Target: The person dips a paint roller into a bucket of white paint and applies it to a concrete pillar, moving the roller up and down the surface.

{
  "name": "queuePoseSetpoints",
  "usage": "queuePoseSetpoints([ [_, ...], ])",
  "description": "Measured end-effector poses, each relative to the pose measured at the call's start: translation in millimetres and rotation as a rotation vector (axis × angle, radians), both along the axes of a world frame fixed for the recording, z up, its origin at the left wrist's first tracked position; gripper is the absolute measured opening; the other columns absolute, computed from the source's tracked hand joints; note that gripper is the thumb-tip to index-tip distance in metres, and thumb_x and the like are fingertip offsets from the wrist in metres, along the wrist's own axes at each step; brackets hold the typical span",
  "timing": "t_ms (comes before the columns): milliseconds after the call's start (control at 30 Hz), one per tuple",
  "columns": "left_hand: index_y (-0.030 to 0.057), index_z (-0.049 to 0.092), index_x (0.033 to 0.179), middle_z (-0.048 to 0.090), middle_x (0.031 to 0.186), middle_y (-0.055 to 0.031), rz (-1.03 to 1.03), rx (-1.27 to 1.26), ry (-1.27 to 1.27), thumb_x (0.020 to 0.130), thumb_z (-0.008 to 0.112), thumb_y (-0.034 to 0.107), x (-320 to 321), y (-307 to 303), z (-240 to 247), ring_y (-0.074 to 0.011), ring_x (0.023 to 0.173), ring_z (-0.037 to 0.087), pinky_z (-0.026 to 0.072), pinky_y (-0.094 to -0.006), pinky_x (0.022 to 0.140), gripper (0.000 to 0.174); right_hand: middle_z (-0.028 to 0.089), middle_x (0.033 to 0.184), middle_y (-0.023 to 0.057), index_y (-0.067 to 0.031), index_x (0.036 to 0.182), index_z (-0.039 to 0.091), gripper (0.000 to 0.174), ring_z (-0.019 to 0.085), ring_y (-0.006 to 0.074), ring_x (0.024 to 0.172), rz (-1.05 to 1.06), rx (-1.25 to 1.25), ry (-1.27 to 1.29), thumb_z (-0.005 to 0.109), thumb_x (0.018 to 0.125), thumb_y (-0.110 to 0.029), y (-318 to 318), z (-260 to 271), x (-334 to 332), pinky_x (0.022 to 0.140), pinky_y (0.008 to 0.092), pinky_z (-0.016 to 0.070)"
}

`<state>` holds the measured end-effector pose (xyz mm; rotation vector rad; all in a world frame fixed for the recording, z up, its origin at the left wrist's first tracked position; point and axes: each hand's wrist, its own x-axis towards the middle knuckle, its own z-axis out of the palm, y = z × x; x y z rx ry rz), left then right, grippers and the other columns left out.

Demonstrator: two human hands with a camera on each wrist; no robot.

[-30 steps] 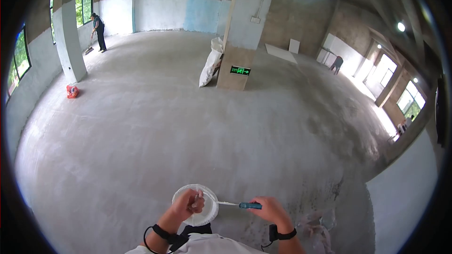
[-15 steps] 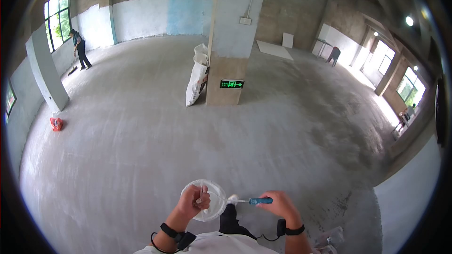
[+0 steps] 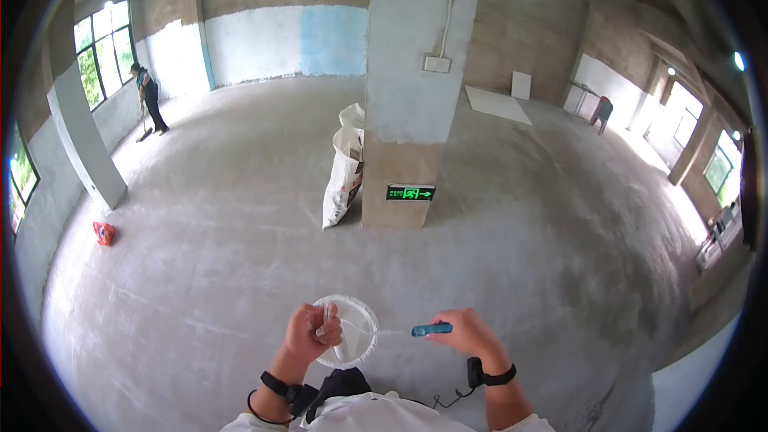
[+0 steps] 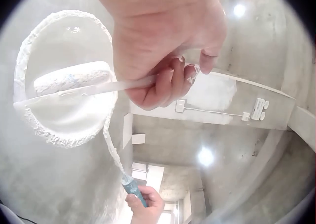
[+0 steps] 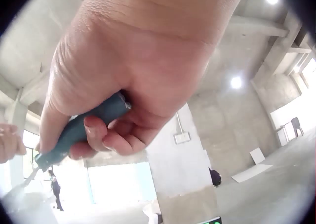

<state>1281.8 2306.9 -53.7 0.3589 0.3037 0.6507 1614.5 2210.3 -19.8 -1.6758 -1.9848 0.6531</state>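
My left hand (image 3: 312,334) grips the white strap handle (image 4: 106,87) of a round bucket (image 4: 22,61), which hangs in front of my body. Its rim is crusted with white paint, and white paint shows inside. A paint roller's white sleeve (image 4: 74,78) lies within the bucket, just beside the strap in the left wrist view. From it a paint-coated rod (image 4: 112,147) runs out over the rim to a blue-green grip (image 3: 432,330). My right hand (image 3: 474,333) holds that grip, fingers wrapped round it. White paint marks the left fingertips.
Ahead stands a square pillar (image 3: 408,56) with a lit exit sign (image 3: 410,193) low on it. A white sack (image 3: 344,176) leans at its left side. Farther left are a red bag (image 3: 104,234) on the floor and a person (image 3: 150,100) with a broom. Pale boards (image 3: 498,104) lie beyond the pillar.
The pillar and sack look larger and nearer as I move forward over the floor. Both hands keep their hold, and the bucket and roller travel along with me.
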Motion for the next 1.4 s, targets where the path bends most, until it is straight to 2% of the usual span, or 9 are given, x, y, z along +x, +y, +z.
queuePoseSetpoints([
  [233, 0.0084, 0.055, 0.089, 0.035, 0.055, 0.0029, -0.049, -0.035, -0.016, 0.085, 0.046, 0.032, 74, 188, -40, -0.0099, 0.048, 0.028, 0.0247, -0.0273, 0.050, 0.025, 0.069, 0.078, 0.0127, -0.0054, 0.089, 0.071, 0.024, 0.065, 0.0297, 0.068, -0.133, 0.034, 0.070, 0.081, 0.077, -0.023, 171, -60, 82, 0.062, 0.0346, 0.0500],
  [467, 0.0080, 0.056, 0.089, 0.035, 0.054, 0.0024, -0.097, -0.047, 0.079, 0.085, 0.044, 0.031, 118, 331, -61, -0.0109, 0.048, 0.027, 0.0243, -0.0284, 0.050, 0.026, 0.068, 0.077, 0.0129, -0.0042, 0.088, 0.070, 0.021, 0.064, 0.0288, 0.066, -0.306, 0.020, 0.177, 0.081, 0.077, -0.019, 260, -102, 85, 0.062, 0.0337, 0.0495],
  [533, 0.0085, 0.054, 0.088, 0.035, 0.053, 0.0021, -0.087, -0.134, 0.113, 0.085, 0.043, 0.031, 131, 343, -73, -0.0109, 0.048, 0.027, 0.0241, -0.0281, 0.049, 0.026, 0.067, 0.076, 0.0130, -0.0037, 0.087, 0.069, 0.022, 0.063, 0.0286, 0.065, -0.377, -0.037, 0.189, 0.081, 0.077, -0.019, 261, -105, 93, 0.061, 0.0334, 0.0492],
  [600, 0.0093, 0.054, 0.089, 0.037, 0.055, 0.0019, -0.107, -0.067, 0.022, 0.088, 0.043, 0.032, 143, 381, -93, -0.0105, 0.049, 0.030, 0.0250, -0.0274, 0.050, 0.025, 0.067, 0.075, 0.0132, -0.0033, 0.087, 0.069, 0.022, 0.062, 0.0284, 0.064, -0.447, -0.056, 0.230, 0.081, 0.077, -0.019, 289, -131, 103, 0.061, 0.0331, 0.0488],
  [700, 0.0086, 0.053, 0.089, 0.036, 0.053, 0.0021, -0.085, -0.050, 0.057, 0.086, 0.043, 0.032, 161, 448, -72, -0.0097, 0.048, 0.029, 0.0244, -0.0268, 0.049, 0.026, 0.065, 0.071, 0.0118, -0.0021, 0.085, 0.068, 0.022, 0.057, 0.0268, 0.059, -0.418, -0.032, 0.260, 0.081, 0.076, -0.017, 349, -132, 126, 0.057, 0.0333, 0.0449],
  [900, 0.0084, 0.049, 0.089, 0.034, 0.051, 0.0029, 0.073, -0.013, 0.120, 0.087, 0.046, 0.037, 216, 550, -62, -0.0084, 0.045, 0.027, 0.0249, -0.0250, 0.047, 0.029, 0.065, 0.071, 0.0110, -0.0018, 0.084, 0.068, 0.021, 0.057, 0.0263, 0.059, -0.347, 0.041, 0.325, 0.080, 0.076, -0.017, 467, -150, 188, 0.057, 0.0337, 0.0446],
  [1233, 0.0093, 0.048, 0.089, 0.034, 0.050, 0.0040, 0.336, -0.008, 0.172, 0.088, 0.048, 0.038, 286, 629, -20, -0.0076, 0.042, 0.028, 0.0248, -0.0233, 0.046, 0.028, 0.068, 0.076, 0.0107, -0.0039, 0.087, 0.070, 0.020, 0.063, 0.0260, 0.065, -0.107, 0.010, 0.377, 0.079, 0.076, -0.017, 634, -137, 291, 0.061, 0.0328, 0.0482],
  [1300, 0.0097, 0.048, 0.089, 0.034, 0.049, 0.0042, 0.383, -0.015, 0.190, 0.089, 0.048, 0.038, 292, 633, -14, -0.0073, 0.042, 0.028, 0.0247, -0.0233, 0.046, 0.028, 0.068, 0.077, 0.0100, -0.0042, 0.088, 0.070, 0.020, 0.063, 0.0263, 0.066, -0.070, 0.122, 0.382, 0.080, 0.075, -0.017, 654, -133, 303, 0.061, 0.0325, 0.0487],
  [1400, 0.0100, 0.047, 0.090, 0.035, 0.049, 0.0046, 0.473, -0.029, 0.224, 0.089, 0.047, 0.038, 308, 646, -12, -0.0071, 0.042, 0.028, 0.0249, -0.0236, 0.046, 0.028, 0.068, 0.077, 0.0093, -0.0044, 0.087, 0.070, 0.022, 0.063, 0.0265, 0.066, -0.063, -0.022, 0.463, 0.081, 0.074, -0.017, 684, -123, 317, 0.061, 0.0321, 0.0487],
])
